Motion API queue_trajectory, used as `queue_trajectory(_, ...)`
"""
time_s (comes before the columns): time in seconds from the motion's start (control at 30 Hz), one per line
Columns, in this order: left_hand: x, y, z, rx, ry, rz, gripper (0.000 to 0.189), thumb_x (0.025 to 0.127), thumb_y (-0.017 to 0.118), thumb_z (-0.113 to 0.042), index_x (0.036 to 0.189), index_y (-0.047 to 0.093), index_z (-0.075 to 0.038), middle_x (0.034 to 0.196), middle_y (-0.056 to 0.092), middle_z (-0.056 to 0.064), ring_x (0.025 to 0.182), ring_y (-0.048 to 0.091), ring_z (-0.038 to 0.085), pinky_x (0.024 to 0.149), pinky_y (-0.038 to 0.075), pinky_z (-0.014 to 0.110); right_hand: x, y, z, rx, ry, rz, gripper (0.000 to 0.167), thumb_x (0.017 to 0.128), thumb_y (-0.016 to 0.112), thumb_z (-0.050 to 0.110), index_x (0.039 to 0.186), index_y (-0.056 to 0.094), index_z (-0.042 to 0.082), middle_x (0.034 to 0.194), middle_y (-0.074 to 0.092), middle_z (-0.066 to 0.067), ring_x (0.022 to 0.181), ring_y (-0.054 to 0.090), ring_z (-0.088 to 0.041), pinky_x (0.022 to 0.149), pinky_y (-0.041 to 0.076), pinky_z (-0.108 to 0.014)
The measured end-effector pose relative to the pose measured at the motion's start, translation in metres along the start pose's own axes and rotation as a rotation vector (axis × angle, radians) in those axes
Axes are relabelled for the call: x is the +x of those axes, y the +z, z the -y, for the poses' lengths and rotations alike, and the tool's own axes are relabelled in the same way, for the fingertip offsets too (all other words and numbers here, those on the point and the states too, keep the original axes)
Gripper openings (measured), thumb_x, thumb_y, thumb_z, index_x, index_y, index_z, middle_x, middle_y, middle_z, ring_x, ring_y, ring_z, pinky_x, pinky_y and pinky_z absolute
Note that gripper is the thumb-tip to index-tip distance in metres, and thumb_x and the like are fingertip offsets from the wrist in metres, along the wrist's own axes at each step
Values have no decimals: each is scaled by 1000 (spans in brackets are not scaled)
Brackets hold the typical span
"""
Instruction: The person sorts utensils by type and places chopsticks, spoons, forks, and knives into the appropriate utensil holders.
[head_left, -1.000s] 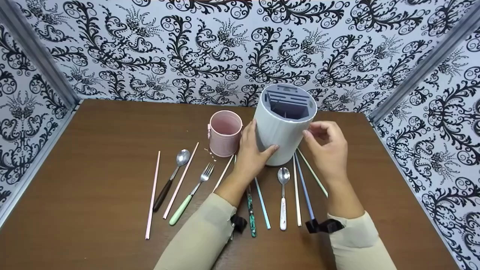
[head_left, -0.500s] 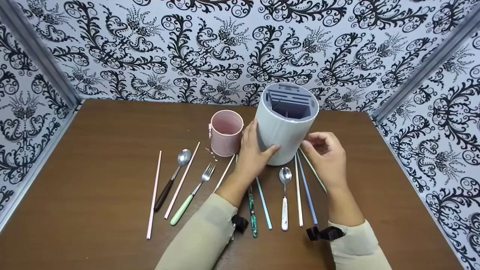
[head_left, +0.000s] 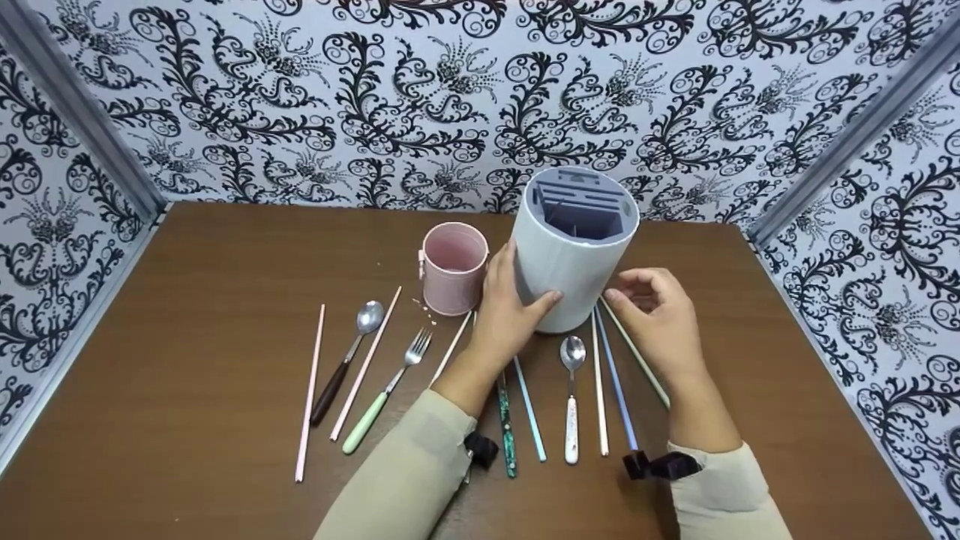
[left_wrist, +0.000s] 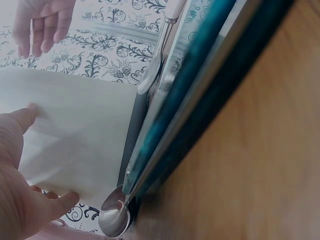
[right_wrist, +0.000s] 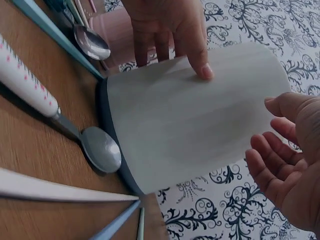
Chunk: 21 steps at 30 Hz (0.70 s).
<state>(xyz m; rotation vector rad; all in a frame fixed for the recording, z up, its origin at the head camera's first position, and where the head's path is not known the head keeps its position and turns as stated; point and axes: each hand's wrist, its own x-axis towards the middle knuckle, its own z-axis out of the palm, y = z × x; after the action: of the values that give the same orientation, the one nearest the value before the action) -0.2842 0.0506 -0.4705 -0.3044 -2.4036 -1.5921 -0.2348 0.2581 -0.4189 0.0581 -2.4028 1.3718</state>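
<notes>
A white round knife block (head_left: pixel 574 277) with a grey slotted top stands upright at the back of the table. My left hand (head_left: pixel 510 315) grips its left side, thumb across the front and fingers round the far side. Just off its right side is my right hand (head_left: pixel 664 322), fingers loosely curled around nothing; the right wrist view shows a gap between these fingers (right_wrist: pixel 272 160) and the white wall. At the block's foot lies a spoon (head_left: pixel 572 397) with a white patterned handle. A pink cup (head_left: pixel 454 274) stands beside the left hand.
Left on the table lie pink chopsticks (head_left: pixel 311 390), a dark-handled spoon (head_left: pixel 341 371) and a green-handled fork (head_left: pixel 386 394). A teal-patterned handle (head_left: pixel 507 431), a light-blue chopstick (head_left: pixel 530 412), a white chopstick (head_left: pixel 600 397) and a blue chopstick (head_left: pixel 619 390) lie nearer. Patterned walls (head_left: pixel 420 97) enclose the table.
My right hand has drawn a little down and away from the knife block's right side. The left hand keeps its hold, and the block stays in place.
</notes>
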Motion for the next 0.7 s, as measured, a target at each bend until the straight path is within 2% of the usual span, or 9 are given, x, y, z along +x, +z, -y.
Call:
queue_trajectory(0.3,-1,0,-1,1,14,0,103,85,86,-33,164,25,-8,163,37,16,152,37,32,127,31,46,5,-14,-10,-96,41,69,36,93,79,16,124,67,0,117,62,-11,93,61,-2,84,51,-10)
queue_trajectory(0.4,-1,-1,-1,2,10,1,102,85,86,-33,164,25,-9,163,37,15,152,37,33,127,32,46,6,-16,-14,-140,52,102,39,94,78,19,126,66,0,120,63,-13,96,63,-7,85,50,-10)
queue_trajectory(0.57,-1,0,-1,-5,9,2,102,85,86,-33,164,25,-10,164,37,15,152,37,33,127,32,47,8,-16,-23,-222,54,184,43,96,75,19,131,62,-2,126,64,-20,109,68,-32,96,56,-34)
queue_trajectory(0.63,-1,0,0,-3,8,2,102,85,86,-33,164,25,-10,164,36,15,152,36,33,127,32,47,9,-16,-27,-242,57,213,44,96,74,18,133,61,-3,127,63,-22,112,67,-36,100,56,-47)
queue_trajectory(0.7,-1,0,0,-2,8,2,102,86,86,-33,164,25,-9,164,36,15,153,36,32,127,32,46,9,-17,-30,-266,65,239,46,97,74,19,135,59,-3,128,63,-24,113,67,-38,101,55,-50)
